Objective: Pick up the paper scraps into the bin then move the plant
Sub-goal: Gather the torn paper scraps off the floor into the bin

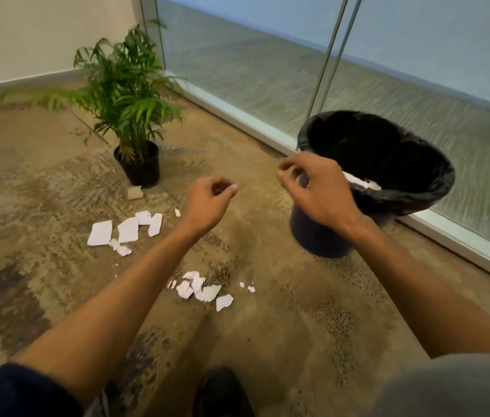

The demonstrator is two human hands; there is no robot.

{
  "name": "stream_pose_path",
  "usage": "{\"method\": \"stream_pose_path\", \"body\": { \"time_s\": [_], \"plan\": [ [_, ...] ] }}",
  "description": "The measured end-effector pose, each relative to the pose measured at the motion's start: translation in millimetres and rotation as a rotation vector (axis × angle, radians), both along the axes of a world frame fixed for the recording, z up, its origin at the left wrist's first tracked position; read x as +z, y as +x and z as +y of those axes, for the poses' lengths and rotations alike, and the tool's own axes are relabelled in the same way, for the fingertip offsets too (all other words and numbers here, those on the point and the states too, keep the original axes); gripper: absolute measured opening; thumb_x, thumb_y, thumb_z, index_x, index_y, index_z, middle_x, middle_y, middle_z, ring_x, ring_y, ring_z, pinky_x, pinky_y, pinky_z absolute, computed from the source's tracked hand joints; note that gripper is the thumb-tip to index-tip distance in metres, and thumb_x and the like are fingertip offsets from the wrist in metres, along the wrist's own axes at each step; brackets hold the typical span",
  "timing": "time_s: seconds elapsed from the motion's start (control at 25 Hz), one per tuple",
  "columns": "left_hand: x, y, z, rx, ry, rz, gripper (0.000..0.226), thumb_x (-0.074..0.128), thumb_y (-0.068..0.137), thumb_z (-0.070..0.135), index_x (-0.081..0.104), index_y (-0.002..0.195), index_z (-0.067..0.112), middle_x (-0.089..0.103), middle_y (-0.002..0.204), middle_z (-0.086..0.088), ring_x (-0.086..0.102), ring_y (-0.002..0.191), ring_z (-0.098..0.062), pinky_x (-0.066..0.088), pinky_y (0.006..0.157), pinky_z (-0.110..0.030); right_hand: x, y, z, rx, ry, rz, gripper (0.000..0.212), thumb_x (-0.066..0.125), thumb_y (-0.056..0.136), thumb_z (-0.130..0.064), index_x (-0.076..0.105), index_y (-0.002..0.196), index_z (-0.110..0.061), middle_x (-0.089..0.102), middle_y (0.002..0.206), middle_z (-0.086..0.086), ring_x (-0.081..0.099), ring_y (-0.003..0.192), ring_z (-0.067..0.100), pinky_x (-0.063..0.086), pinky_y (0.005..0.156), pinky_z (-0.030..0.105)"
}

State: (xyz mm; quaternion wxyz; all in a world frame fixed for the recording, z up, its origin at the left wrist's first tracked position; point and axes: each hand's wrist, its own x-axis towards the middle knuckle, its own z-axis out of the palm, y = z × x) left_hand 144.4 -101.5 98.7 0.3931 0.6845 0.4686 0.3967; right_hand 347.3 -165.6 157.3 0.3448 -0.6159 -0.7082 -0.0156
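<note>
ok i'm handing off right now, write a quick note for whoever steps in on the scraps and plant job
Left hand: loosely curled, holding nothing visible, above the floor.
Right hand: at the bin rim, fingers curled; hard to tell if it grips anything.
One white scrap lies at the bin's rim.
Left: far scrap cluster near the plant, near scrap cluster ahead of the feet, both on the carpet.
Plant unmoved, in the corner.

Open carpet (267, 341) around the paper scraps (126, 230); bin (388, 203) right, plant (129, 94) behind
</note>
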Motion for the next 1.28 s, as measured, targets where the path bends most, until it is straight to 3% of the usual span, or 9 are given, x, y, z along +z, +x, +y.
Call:
{"method": "stream_pose_path", "body": {
  "time_s": [0.16, 0.32, 0.48, 0.6, 0.8, 0.88, 1.0, 1.16, 1.28],
  "plan": [
    [-82.9, -79.8, -38.2, 0.061, -0.195, 0.277, 0.011, 0.066, 0.088, 0.019, 0.073, 0.083, 0.012, 0.072, 0.078, -0.005, 0.067, 0.073, -0.020, 0.055, 0.073, -0.038, -82.3, -50.8, 3.2, 0.147, -0.343, -0.044, 0.022, 0.058, 0.094, -0.034, 0.068, 0.110, -0.022, 0.069, 0.101, -0.006, 0.061, 0.085, 0.005, 0.053, 0.078, 0.031],
    [-133.6, -113.1, -63.6, 0.012, -0.199, 0.598, 0.021, 0.068, 0.086, 0.032, 0.071, 0.102, 0.018, 0.071, 0.094, -0.001, 0.062, 0.079, -0.015, 0.049, 0.071, -0.029, -160.6, -79.9, -12.3, 0.270, -0.676, -0.069, 0.024, 0.058, 0.096, -0.022, 0.066, 0.118, -0.017, 0.067, 0.116, 0.000, 0.060, 0.092, 0.007, 0.052, 0.082, 0.028],
    [-148.5, -94.1, -62.2, -0.109, -0.044, 0.810, 0.053, 0.062, 0.087, 0.048, 0.054, 0.133, 0.023, 0.059, 0.127, -0.004, 0.057, 0.109, -0.020, 0.051, 0.090, -0.039, -201.5, -86.8, -35.0, 0.284, -0.774, -0.183, 0.025, 0.064, 0.090, -0.035, 0.066, 0.111, -0.022, 0.065, 0.101, -0.002, 0.059, 0.086, 0.012, 0.051, 0.079, 0.033],
    [-158.5, -71.9, -62.4, -0.234, 0.023, 0.973, 0.058, 0.060, 0.087, 0.052, 0.050, 0.136, 0.023, 0.053, 0.129, 0.000, 0.050, 0.116, -0.018, 0.049, 0.091, -0.036, -218.9, -89.2, -47.0, 0.257, -0.757, -0.212, 0.028, 0.064, 0.089, -0.036, 0.063, 0.116, -0.028, 0.058, 0.100, -0.008, 0.050, 0.089, 0.009, 0.037, 0.077, 0.028],
    [-167.6, -62.2, -71.1, -0.220, 0.005, 0.853, 0.019, 0.063, 0.090, 0.016, 0.070, 0.107, 0.012, 0.063, 0.110, -0.001, 0.061, 0.096, -0.018, 0.053, 0.088, -0.034, -227.5, -89.6, -55.8, 0.185, -0.762, -0.063, 0.015, 0.062, 0.094, -0.034, 0.070, 0.100, -0.023, 0.066, 0.091, -0.009, 0.056, 0.080, 0.006, 0.044, 0.073, 0.026],
    [-168.5, -63.4, -70.9, -0.202, -0.012, 0.819, 0.018, 0.058, 0.090, 0.007, 0.072, 0.101, 0.010, 0.066, 0.104, -0.003, 0.063, 0.088, -0.018, 0.054, 0.084, -0.033, -227.6, -80.9, -56.3, 0.117, -0.753, 0.047, 0.016, 0.061, 0.094, -0.035, 0.071, 0.099, -0.024, 0.062, 0.089, -0.013, 0.053, 0.078, 0.000, 0.040, 0.070, 0.021],
    [-167.9, -69.6, -65.9, -0.174, -0.017, 0.802, 0.016, 0.057, 0.090, 0.004, 0.071, 0.093, 0.012, 0.067, 0.093, -0.001, 0.062, 0.077, -0.014, 0.055, 0.070, -0.027, -226.6, -65.3, -53.2, -0.020, -0.651, 0.105, 0.019, 0.060, 0.095, -0.034, 0.072, 0.105, -0.023, 0.058, 0.101, -0.012, 0.052, 0.088, 0.001, 0.040, 0.079, 0.020],
    [-165.7, -73.2, -57.8, -0.146, -0.063, 0.830, 0.016, 0.059, 0.087, 0.009, 0.070, 0.087, 0.020, 0.067, 0.080, 0.006, 0.057, 0.062, -0.003, 0.030, 0.046, -0.007, -230.8, -62.1, -50.0, 0.015, -0.629, -0.009, 0.019, 0.061, 0.095, -0.025, 0.073, 0.108, -0.017, 0.061, 0.110, -0.008, 0.054, 0.093, 0.003, 0.042, 0.083, 0.014],
    [-159.0, -84.5, -45.3, -0.094, -0.154, 0.796, 0.010, 0.065, 0.083, 0.014, 0.072, 0.083, 0.021, 0.068, 0.074, 0.007, 0.060, 0.062, -0.007, 0.051, 0.053, -0.023, -232.9, -61.3, -47.3, 0.033, -0.622, -0.006, 0.018, 0.060, 0.095, -0.024, 0.074, 0.105, -0.017, 0.067, 0.098, -0.006, 0.058, 0.083, 0.004, 0.038, 0.071, 0.007]
  ]
}}
